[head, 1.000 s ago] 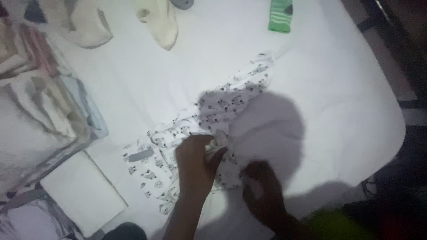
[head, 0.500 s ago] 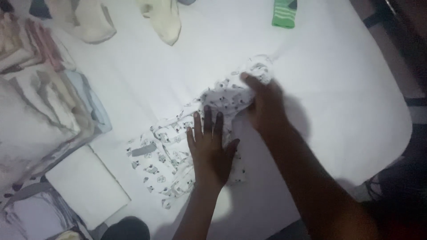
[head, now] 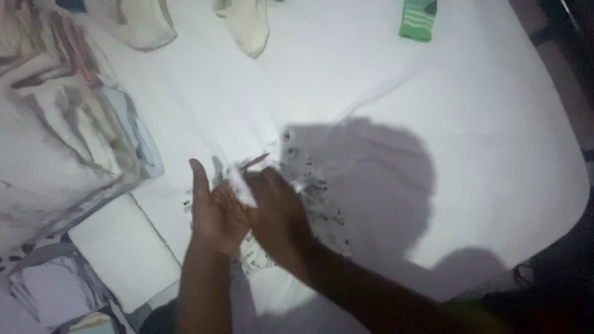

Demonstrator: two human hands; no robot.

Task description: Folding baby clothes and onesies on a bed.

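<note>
White bedsheet: left hand & right hand bunch soft printed garment.

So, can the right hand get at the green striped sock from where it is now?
Probably yes. The right hand is on the patterned garment, and the green striped sock lies far up the white sheet. Only bare sheet lies between them, though it would need a long stretch.
</note>
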